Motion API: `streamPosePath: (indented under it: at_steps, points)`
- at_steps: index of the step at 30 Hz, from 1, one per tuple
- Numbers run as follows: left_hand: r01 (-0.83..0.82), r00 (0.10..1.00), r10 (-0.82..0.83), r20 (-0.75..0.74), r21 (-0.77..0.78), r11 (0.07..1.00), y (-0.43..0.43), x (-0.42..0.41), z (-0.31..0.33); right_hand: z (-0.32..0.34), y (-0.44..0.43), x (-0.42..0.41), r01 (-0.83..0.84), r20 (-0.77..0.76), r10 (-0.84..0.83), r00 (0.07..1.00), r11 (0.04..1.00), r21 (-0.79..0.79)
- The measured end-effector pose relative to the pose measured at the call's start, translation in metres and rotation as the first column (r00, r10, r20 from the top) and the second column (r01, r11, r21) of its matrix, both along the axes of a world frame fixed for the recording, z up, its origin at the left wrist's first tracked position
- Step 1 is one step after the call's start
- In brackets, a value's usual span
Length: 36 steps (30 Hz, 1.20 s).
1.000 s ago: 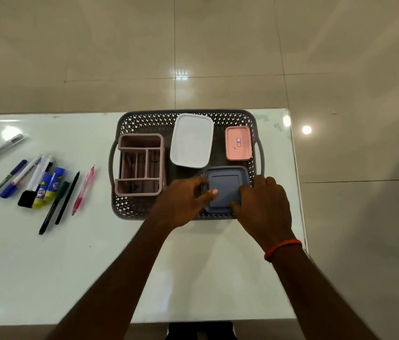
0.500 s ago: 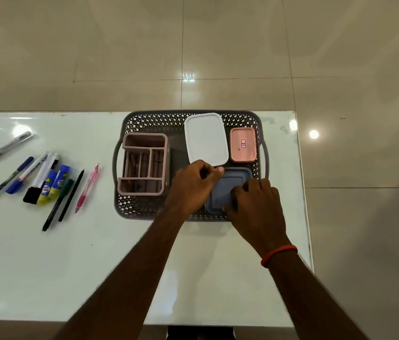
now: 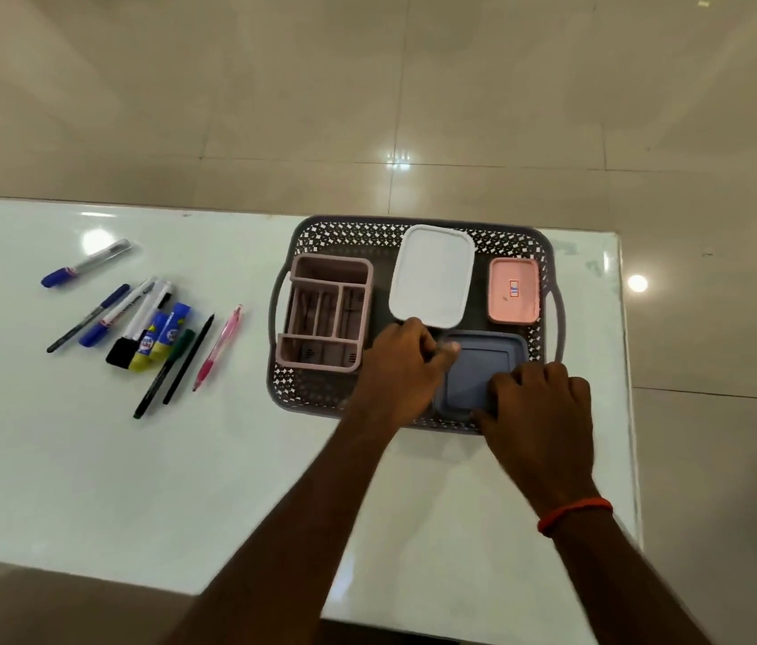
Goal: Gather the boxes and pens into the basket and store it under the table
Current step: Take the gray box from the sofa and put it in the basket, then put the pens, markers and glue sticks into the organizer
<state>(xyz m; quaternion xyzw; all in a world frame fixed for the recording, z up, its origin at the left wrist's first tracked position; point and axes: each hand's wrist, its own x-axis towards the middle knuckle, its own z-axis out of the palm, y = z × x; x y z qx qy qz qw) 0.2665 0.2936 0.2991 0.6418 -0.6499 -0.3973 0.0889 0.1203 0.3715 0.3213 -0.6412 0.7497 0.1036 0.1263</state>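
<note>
basket (image 3: 414,232) sits at the right of the worktop (image 3: 88,458). nearest, the left hand (image 3: 397,370) and right hand (image 3: 537,412) rest on the grey-blue box (image 3: 476,379) at its near side; a firm grip cannot be confirmed. farther in: pink organiser (image 3: 325,311), white box (image 3: 432,274), salmon box (image 3: 514,290). pens (image 3: 153,328) remain loose at left, unobstructed. storage under the worktop not yet done.

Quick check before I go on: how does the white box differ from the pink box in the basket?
The white box is larger than the pink box. The white lid is plain; the pink lid carries a small sticker. The white one sits mid-basket, tilted; the pink one lies near the right handle, squarer to the basket. Both are closed, rounded rectangles at the far side.
</note>
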Motion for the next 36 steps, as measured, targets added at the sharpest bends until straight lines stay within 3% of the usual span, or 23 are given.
streamPosePath:
  at_steps: [6, 9, 15, 20, 27, 36]
  points:
    - [0.256, 0.966, -0.253, 0.051, -0.053, 0.965, 0.013, 0.014, 0.02, 0.022, -0.005, 0.021, 0.037, 0.008, -0.037, 0.999, 0.999, -0.005]
    - [0.288, 0.957, -0.288, 0.024, -0.137, 0.948, 0.017, 0.039, 0.04, 0.044, -0.014, 0.049, 0.064, 0.039, -0.063, 0.997, 0.998, -0.021]
    - [0.171, 0.979, -0.189, -0.078, -0.19, 0.967, 0.022, 0.122, 0.069, 0.074, -0.025, 0.119, 0.022, 0.121, -0.004, 0.993, 0.989, -0.149]
    - [0.094, 0.99, -0.115, -0.077, -0.239, 0.966, 0.028, 0.197, 0.07, 0.081, -0.033, 0.188, -0.037, 0.231, 0.087, 0.969, 0.977, -0.21]
    - [-0.094, 0.994, 0.079, -0.08, -0.206, 0.974, 0.026, 0.288, 0.053, 0.063, -0.045, 0.272, -0.11, 0.344, 0.158, 0.926, 0.982, -0.155]
    - [-0.181, 0.983, 0.182, 0.0, -0.112, 0.977, -0.008, 0.382, 0.028, 0.024, -0.087, 0.358, -0.159, 0.32, 0.202, 0.926, 0.975, -0.156]
